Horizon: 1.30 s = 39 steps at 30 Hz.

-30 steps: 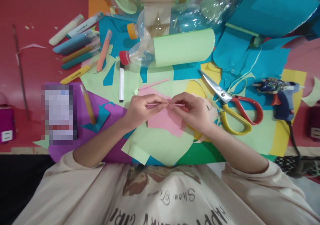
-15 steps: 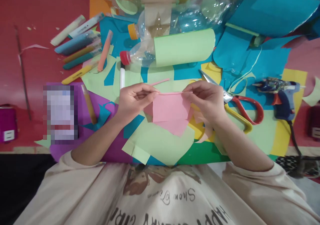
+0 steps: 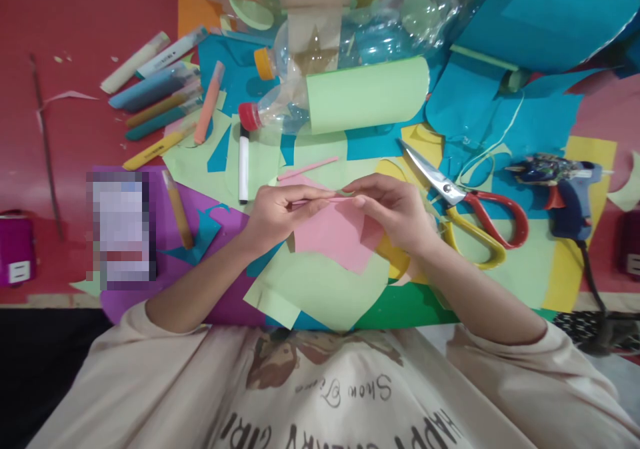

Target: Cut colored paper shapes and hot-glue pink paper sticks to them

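A piece of pink paper (image 3: 344,196) is pinched between the fingertips of both hands, its upper edge a thin roll or fold seen almost edge-on. My left hand (image 3: 280,214) grips its left end, fingers pressed together. At the other end, my right hand (image 3: 403,210) holds it between thumb and fingers. Just below them, a flat pink sheet (image 3: 333,236) shows above light green paper (image 3: 320,289); I cannot tell whether it joins the held edge. A thin pink paper roll (image 3: 309,168) lies beyond my hands. Scissors (image 3: 453,194) with red and yellow handles rest open right of my right hand.
A glue gun (image 3: 570,192) lies at the right. Plastic bottles, one wrapped in a green paper sleeve (image 3: 370,94), lie at the back. Several markers (image 3: 150,86) are at the left, near a phone (image 3: 123,226). A white marker (image 3: 243,169) sits beyond my left hand.
My hands have come closer together and slightly nearer to me. The held pink paper, earlier showing its broad face, now shows mostly a thin edge.
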Each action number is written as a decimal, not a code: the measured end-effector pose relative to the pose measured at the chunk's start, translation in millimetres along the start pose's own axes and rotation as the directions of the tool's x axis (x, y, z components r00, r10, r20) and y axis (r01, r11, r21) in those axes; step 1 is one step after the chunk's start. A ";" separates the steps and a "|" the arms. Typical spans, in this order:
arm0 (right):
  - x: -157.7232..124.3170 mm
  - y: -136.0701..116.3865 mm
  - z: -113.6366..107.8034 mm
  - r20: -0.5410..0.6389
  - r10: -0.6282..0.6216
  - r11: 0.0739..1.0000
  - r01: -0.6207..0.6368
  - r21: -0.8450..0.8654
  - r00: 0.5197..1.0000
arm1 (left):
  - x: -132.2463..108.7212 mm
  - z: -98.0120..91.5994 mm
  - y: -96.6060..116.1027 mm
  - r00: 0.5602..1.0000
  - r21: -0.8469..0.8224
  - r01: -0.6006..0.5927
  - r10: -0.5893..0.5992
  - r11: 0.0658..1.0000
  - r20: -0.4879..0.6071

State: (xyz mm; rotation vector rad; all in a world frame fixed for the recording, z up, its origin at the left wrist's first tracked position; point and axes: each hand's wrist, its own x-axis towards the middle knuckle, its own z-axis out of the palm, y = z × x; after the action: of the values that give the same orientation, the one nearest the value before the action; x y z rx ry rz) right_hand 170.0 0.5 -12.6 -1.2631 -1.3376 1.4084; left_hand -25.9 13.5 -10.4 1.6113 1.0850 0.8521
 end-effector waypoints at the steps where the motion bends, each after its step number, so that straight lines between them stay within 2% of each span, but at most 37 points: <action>1: -0.3 -0.4 0.8 0.006 0.016 1.000 -0.016 -0.006 1.000 | -0.3 0.4 -0.1 1.000 0.008 -0.005 0.005 1.000 0.006; 5: -1.9 -2.3 3.2 -0.024 0.047 0.998 -0.048 -0.029 0.999 | -0.3 1.3 -1.3 1.000 -0.009 -0.012 0.012 1.000 0.024; 19: -2.3 -4.8 1.6 -0.036 -0.020 0.997 0.017 -0.071 0.999 | 1.5 1.4 -2.8 0.994 -0.143 0.107 -0.104 0.984 0.025; 25: -2.3 -1.7 -0.7 -0.057 -0.069 0.997 0.066 -0.051 0.996 | 3.8 -1.8 -3.9 0.981 -0.086 0.175 -0.167 0.981 0.096; 28: -2.3 -0.1 -0.9 -0.066 -0.071 0.996 0.067 -0.055 0.995 | 3.8 -1.2 -2.9 0.984 -0.069 0.168 -0.162 0.983 0.075; 33: -1.6 -1.4 -0.2 -0.075 -0.047 0.997 0.042 -0.061 0.996 | 2.5 0.2 -0.3 0.991 -0.061 0.129 -0.126 0.990 0.043; 39: -1.9 -4.2 -0.1 -0.095 0.025 0.997 -0.032 -0.066 0.995 | 1.5 -1.2 1.1 0.989 -0.036 0.136 -0.133 0.990 0.066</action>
State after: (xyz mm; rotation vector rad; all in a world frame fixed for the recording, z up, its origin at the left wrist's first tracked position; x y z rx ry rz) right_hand 170.1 -0.9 -8.1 -1.3813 -1.3173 1.3155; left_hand -26.2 15.2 -9.0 1.5030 1.1115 0.7250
